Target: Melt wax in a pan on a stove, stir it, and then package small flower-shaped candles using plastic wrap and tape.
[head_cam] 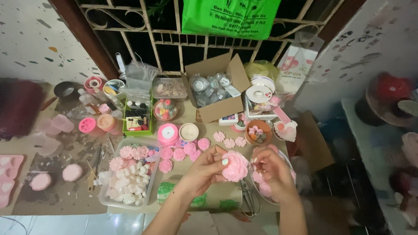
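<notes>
A pink flower-shaped piece (235, 166) is held up over the low table, between both hands. My left hand (208, 169) grips its left side with fingers curled around it. My right hand (271, 170) touches its right side, fingers pinched at the petals. Under my right hand lies a round bowl (285, 162) with more pink pieces. Scissors (248, 198) rest on the table just below the flower.
A clear tray (150, 180) of pink and white flower pieces sits at the left, with loose pink flowers (179, 154) beside it. An open cardboard box (220, 107), ribbon spools (167, 132), jars and pink moulds (9, 167) crowd the back and left. A green bag (230, 16) hangs on the window grille.
</notes>
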